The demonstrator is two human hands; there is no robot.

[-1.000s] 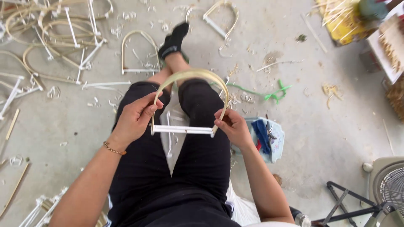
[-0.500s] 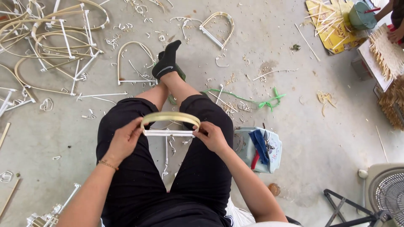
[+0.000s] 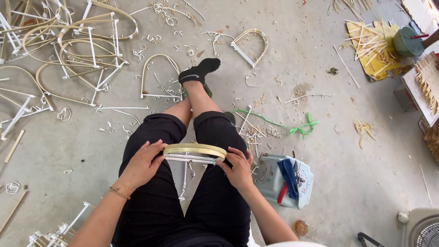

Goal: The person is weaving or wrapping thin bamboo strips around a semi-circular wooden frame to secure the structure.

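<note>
Left hand (image 3: 142, 162) closed on the left end of the bamboo hoop frame (image 3: 195, 150), fingers wrapped over the curved strip, thumb side toward the lap. Right hand (image 3: 238, 168) closed on the right end, fingers curled round strip and white crossbar (image 3: 190, 158) together. Both grips tight, nothing else held.

Frame seen almost edge-on, lying flat across both thighs above the knees, pale yellow arc on the far side, white bar just near of it. Gold bracelet (image 3: 119, 193) on the left wrist.

Black trousers (image 3: 151, 201), seated on the floor, one leg stretched far, black sock (image 3: 199, 71) at its end.

Just right of the right knee: light blue tray (image 3: 302, 183) on the concrete floor (image 3: 356, 183), holding a blue cloth (image 3: 289, 172) and a red-handled tool (image 3: 282, 193). Green string (image 3: 292, 128) far of the tray, trailing left toward the knee.

Far left: pile of finished hoop frames (image 3: 68, 50), arcs with white bars, overlapping. One single frame (image 3: 157, 77) just left of the sock, another (image 3: 251, 43) far right of it. White offcuts and shavings scattered throughout.

Far right: yellow sheet (image 3: 366, 45) with bamboo sticks, green pot (image 3: 407, 42) beside it. Fan (image 3: 423, 228) at the near right corner.
</note>
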